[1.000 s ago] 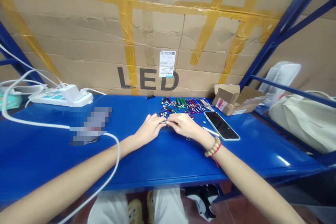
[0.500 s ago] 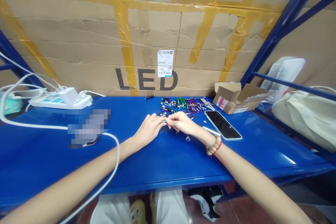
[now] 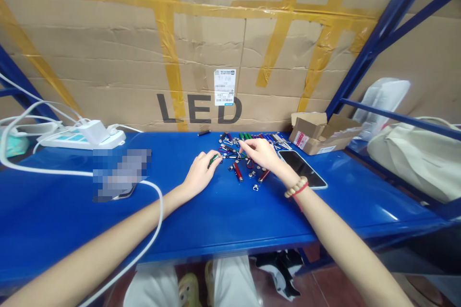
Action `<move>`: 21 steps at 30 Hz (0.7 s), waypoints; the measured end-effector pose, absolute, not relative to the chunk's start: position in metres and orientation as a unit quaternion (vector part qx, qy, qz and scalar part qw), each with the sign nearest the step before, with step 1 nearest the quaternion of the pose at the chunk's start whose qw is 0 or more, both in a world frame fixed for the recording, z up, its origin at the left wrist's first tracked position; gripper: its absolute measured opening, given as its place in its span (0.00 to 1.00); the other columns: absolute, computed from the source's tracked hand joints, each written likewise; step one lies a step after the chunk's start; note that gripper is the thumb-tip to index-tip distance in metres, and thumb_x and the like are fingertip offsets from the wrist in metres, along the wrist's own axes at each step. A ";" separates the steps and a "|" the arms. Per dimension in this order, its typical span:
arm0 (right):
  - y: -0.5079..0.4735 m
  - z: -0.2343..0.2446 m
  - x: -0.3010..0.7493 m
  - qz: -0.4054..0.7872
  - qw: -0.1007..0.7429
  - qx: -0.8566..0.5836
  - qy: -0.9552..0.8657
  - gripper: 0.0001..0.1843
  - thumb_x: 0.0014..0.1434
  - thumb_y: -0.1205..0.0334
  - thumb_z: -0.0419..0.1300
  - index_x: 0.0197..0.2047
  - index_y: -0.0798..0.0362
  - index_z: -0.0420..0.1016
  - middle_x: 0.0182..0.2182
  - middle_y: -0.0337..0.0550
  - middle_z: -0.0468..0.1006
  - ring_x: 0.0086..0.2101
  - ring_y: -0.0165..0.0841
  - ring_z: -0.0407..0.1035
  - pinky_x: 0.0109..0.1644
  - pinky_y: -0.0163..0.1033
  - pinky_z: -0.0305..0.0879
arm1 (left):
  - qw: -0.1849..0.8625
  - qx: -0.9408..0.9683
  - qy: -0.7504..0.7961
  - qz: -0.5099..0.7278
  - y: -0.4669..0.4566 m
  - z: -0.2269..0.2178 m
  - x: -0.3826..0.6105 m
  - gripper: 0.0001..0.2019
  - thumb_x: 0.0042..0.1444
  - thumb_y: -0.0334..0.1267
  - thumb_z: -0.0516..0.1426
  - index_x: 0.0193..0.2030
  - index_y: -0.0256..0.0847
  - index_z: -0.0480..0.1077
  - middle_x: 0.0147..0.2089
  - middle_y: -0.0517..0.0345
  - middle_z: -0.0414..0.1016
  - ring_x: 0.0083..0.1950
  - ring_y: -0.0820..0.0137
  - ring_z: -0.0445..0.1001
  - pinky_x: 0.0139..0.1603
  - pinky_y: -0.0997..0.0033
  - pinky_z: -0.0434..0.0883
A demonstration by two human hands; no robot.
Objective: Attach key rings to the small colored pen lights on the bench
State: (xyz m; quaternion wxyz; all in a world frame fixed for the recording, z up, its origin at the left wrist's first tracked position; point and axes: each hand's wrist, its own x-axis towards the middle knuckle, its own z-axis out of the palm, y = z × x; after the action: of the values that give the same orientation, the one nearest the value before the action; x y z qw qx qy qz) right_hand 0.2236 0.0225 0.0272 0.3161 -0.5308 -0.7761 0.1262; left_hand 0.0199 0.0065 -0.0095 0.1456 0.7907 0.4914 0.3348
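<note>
My left hand rests on the blue shelf with its fingers closed round a small green keychain torch. My right hand reaches further back, its fingertips pinched at the pile of small coloured keychain torches by the cardboard wall. Two red torches and some small metal parts lie loose on the shelf just below that hand. A bead bracelet is on my right wrist.
A smartphone lies face up right of my right hand. An open cardboard box stands behind it, and a cream bag at far right. A white power strip with cables is at back left; a blurred object lies nearby.
My hands were pinched together on one small torch; now they are apart. The right hand has moved back to the pile, uncovering red torches, while the left keeps the green one.
</note>
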 end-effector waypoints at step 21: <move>0.022 0.036 0.247 0.222 0.112 -0.493 -0.834 0.17 0.43 0.48 0.64 0.31 0.53 0.79 0.27 0.41 0.78 0.27 0.30 0.69 0.29 0.33 0.59 | 0.170 0.786 0.482 0.347 0.006 -0.007 0.019 0.07 0.59 0.43 0.49 0.38 0.43 0.59 0.38 0.61 0.74 0.42 0.69 0.69 0.46 0.66 0.60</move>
State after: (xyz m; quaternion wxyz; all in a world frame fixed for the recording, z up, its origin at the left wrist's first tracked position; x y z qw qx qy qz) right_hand 0.2474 0.0217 0.0356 0.1124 -0.4926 -0.8341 0.2215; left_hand 0.0186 0.0060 -0.0074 0.1705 0.7864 0.4818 0.3471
